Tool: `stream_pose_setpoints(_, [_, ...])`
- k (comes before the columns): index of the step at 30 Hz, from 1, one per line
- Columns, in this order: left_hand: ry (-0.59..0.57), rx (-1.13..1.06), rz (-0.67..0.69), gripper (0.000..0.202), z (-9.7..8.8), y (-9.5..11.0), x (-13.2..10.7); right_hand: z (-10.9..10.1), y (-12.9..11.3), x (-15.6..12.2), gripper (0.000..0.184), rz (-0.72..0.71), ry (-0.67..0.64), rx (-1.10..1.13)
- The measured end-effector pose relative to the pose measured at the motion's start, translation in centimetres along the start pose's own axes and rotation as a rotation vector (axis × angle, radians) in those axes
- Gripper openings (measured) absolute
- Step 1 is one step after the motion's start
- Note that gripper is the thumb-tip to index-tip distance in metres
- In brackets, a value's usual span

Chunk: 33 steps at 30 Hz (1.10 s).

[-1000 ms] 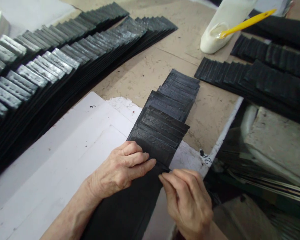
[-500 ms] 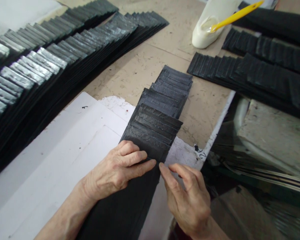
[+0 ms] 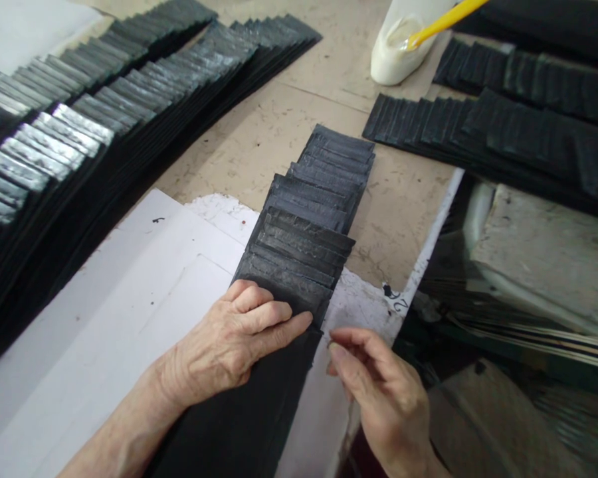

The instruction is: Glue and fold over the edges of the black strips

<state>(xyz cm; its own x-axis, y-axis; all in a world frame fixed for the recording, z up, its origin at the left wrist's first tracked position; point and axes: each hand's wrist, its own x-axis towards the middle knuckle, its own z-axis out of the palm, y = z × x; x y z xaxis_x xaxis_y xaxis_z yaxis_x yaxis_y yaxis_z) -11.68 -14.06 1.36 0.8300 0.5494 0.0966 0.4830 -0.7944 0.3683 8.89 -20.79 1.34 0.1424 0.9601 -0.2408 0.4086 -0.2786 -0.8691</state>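
A staggered row of black leather pieces (image 3: 313, 206) runs away from me across the table, each overlapping the one before. My left hand (image 3: 234, 342) lies flat on the nearest pieces, fingers stretched together and pressing down on their near edge. My right hand (image 3: 379, 392) hovers just right of that row, off the leather, with thumb and fingertips drawn into a loose pinch; I cannot make out anything in it. More black pieces (image 3: 244, 425) extend toward me under my left forearm.
Long fanned rows of black pieces with shiny glued edges (image 3: 80, 133) fill the left. More black rows (image 3: 503, 133) lie at the upper right. A white glue container (image 3: 393, 53) with a yellow-handled brush (image 3: 448, 20) stands at the top. White board (image 3: 129, 299) covers the near table.
My right hand has let go of the edge of the nearest black piece and drawn back to the right. My left hand stays pressed on the row.
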Motion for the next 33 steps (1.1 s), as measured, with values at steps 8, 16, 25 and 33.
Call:
stream_pose_setpoints(8, [0.002, -0.005, 0.0, 0.055, -0.1, 0.1, 0.3, 1.5, -0.7, 1.0, 0.02, 0.39, -0.105, 0.23])
stream_pose_setpoints(16, [-0.001, -0.008, 0.018, 0.051, -0.2, 0.1, 0.2, 1.6, -1.0, 1.2, 0.022, 0.607, -0.133, 0.454])
stream_pose_setpoints(25, [-0.004, 0.025, 0.046, 0.05, -0.2, 0.0, 0.2, 1.6, -0.1, 1.5, 0.025, 0.644, -0.184, 0.516])
stream_pose_setpoints(33, [-0.059, -0.019, -0.012, 0.057, -0.3, 0.0, 0.4, 1.4, -0.7, 1.5, 0.024, 0.613, -0.198, 0.535])
